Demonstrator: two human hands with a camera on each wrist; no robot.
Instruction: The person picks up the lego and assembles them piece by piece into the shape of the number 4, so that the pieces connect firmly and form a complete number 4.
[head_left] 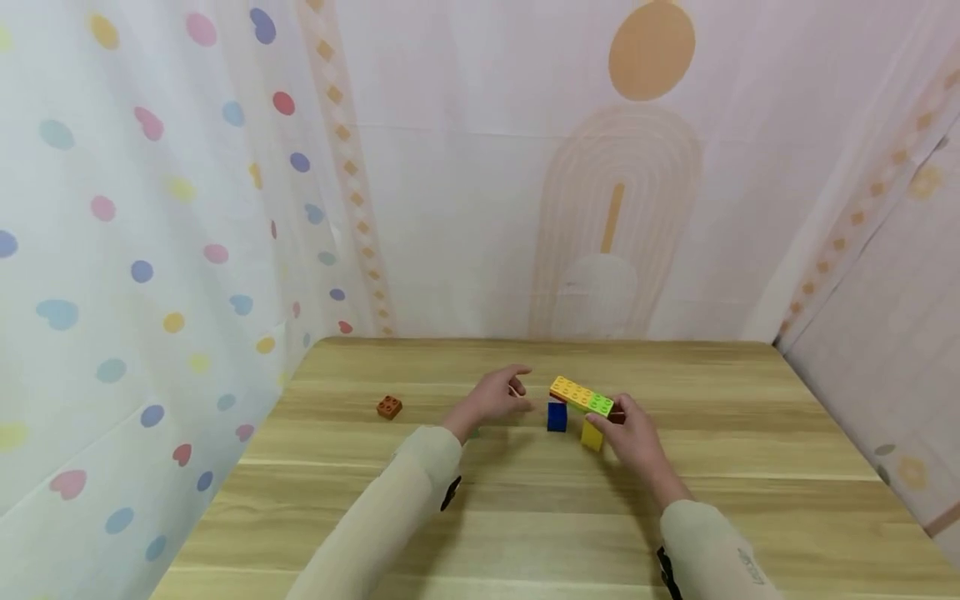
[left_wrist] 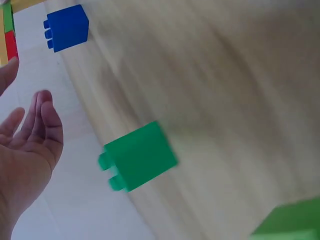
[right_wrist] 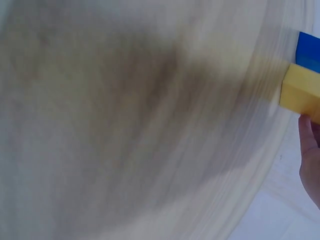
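Note:
My right hand (head_left: 636, 435) grips one end of a built piece of toy building bricks (head_left: 573, 392), with yellow and lime studs on top and some red below. A yellow brick (head_left: 592, 434) shows under its lime end; in the right wrist view the fingers touch this yellow brick (right_wrist: 302, 90). Just below the piece's other end is a blue brick (head_left: 557, 417). My left hand (head_left: 495, 397) hovers to the left with loosely bent fingers and nothing in them. A green brick (left_wrist: 141, 156) stands on the table near it, mostly hidden by the left arm in the head view.
A brown brick (head_left: 389, 407) lies on the wooden table (head_left: 525, 550) at the left. Part of a light green brick (left_wrist: 292, 222) enters the left wrist view's corner. Patterned curtains (head_left: 450, 208) hang behind the table and along both sides.

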